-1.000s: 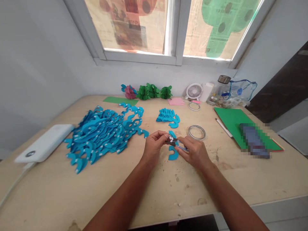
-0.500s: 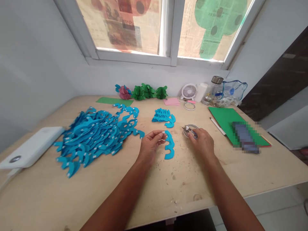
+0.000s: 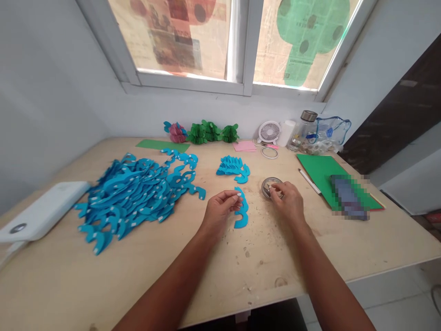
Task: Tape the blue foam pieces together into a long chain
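Note:
A blue scalloped paper strip (image 3: pixel 242 216) lies on the table in front of me. My left hand (image 3: pixel 223 207) is at its upper left edge, thumb and forefinger pinched on a small white piece (image 3: pixel 239 194). To the right, my right hand (image 3: pixel 286 198) is over a small round dish or roll (image 3: pixel 266 192). Its fingers are closed on a small pair of snips (image 3: pixel 269 186), mostly hidden by the hand; only the dark tip shows. Behind the strip sits a smaller bunch of blue paper pieces (image 3: pixel 230 166).
A large heap of blue paper strips (image 3: pixel 138 193) with white squares lies left, beside a white power bank (image 3: pixel 44 209). Green card (image 3: pixel 320 174), a white pen (image 3: pixel 309 181) and a blurred dark object (image 3: pixel 348 196) lie right. A fan (image 3: pixel 269 132) and bottle (image 3: pixel 303 131) stand behind.
My right hand has brought the snips' blades together over the round dish, and the white bit at them no longer shows. My left hand has shifted slightly down and right.

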### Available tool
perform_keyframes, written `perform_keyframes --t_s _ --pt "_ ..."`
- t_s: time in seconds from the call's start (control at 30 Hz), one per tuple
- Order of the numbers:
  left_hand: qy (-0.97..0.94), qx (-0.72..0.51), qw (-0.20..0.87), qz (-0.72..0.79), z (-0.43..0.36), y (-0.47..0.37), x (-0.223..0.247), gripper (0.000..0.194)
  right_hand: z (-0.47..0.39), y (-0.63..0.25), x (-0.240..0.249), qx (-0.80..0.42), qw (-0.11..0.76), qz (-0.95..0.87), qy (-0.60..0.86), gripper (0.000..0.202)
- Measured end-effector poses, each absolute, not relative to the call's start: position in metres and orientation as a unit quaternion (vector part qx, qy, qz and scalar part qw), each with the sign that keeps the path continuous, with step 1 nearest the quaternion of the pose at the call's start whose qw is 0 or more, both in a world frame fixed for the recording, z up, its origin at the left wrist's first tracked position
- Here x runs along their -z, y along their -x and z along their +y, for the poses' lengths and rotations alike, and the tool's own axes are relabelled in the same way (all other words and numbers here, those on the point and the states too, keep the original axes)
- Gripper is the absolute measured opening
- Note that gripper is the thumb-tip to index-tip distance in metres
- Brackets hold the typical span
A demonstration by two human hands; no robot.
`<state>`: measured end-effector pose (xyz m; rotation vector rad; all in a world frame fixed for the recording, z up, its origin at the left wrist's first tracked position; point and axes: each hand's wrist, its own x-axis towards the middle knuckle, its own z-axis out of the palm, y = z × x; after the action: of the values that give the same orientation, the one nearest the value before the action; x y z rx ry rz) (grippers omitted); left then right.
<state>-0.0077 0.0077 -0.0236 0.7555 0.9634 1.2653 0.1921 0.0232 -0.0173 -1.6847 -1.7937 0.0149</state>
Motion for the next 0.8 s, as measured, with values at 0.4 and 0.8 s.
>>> perform_keyframes --t_s 0.4,0.8 --pt "-0.420 -0.515 0.587 0.463 0.003 -0.001 0.016 0.017 0.011 -0.157 0.014 -0.336 0.422 -0.688 0.486 0.014" --pt "-0.432 -0.506 0.581 0.468 0.001 -0.004 0.019 0.018 0.011 -0.152 0.017 -0.358 0.411 -0.672 0.501 0.007"
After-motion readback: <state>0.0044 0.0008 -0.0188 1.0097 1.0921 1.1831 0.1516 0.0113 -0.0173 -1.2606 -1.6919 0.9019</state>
